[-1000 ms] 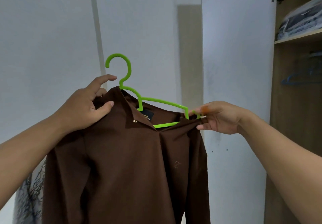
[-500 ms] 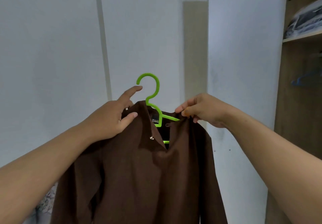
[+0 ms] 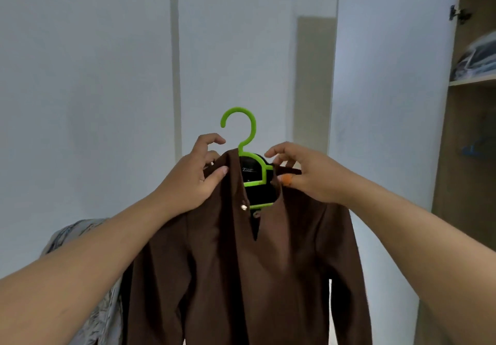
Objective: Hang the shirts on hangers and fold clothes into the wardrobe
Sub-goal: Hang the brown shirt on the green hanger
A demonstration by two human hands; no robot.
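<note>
A brown long-sleeved shirt (image 3: 241,277) hangs in front of me on a bright green plastic hanger (image 3: 248,140). The hanger's hook sticks up above the collar, and its arms are mostly hidden inside the shirt. My left hand (image 3: 193,181) pinches the collar on the left of the neck opening. The collar's right side is pinched by my right hand (image 3: 303,173), close to the hook. The open wardrobe (image 3: 467,157) stands at the right edge.
The white wardrobe door (image 3: 389,103) stands open just right of the shirt. Folded clothes in plastic (image 3: 475,57) lie on the upper shelf, and a blue hanger (image 3: 472,150) hangs below. A grey patterned cloth (image 3: 80,237) lies at the lower left, with white wall behind.
My right hand has slid along the shoulder from the hanger's right end to the collar. The right shoulder now covers the hanger arm. Both hands now sit close together at the neck.
</note>
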